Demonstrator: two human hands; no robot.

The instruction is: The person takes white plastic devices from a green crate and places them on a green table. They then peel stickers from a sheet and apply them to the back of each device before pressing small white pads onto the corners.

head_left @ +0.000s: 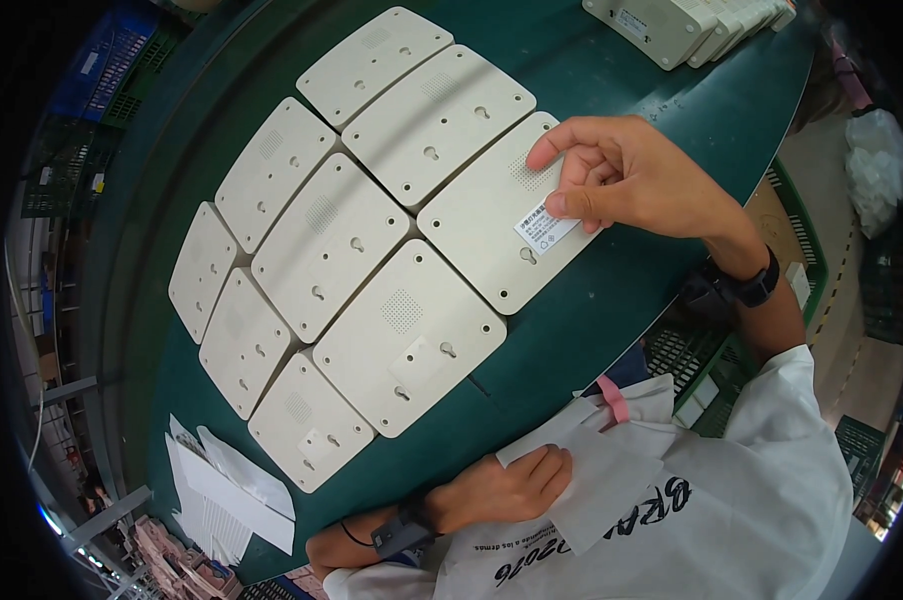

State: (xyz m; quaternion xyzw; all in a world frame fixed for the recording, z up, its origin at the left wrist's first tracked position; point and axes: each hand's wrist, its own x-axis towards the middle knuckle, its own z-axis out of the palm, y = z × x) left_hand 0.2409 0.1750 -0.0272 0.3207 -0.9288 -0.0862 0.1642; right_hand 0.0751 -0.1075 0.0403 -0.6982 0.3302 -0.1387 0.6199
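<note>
Several cream plastic housings with rounded corners, speaker-hole grids and keyhole slots lie in rows on a green table. My right hand (617, 180) is over the rightmost housing (482, 215). Its thumb and curled fingers pinch the upper end of a white printed label (547, 230), which lies against that housing beside a keyhole slot. How far the label sticks down, I cannot tell. Low in front of my body, my left hand (507, 488) is closed on a pale label sheet (612, 485) that hangs over my white shirt. The nearest housing to its fingers is the lower middle one (412, 335).
White papers (227, 490) lie at the table's lower left edge. More cream housings (662, 28) stand stacked at the far right. Green crates (712, 385) sit below the table's right edge, and blue and green crates (102, 70) are at the far left.
</note>
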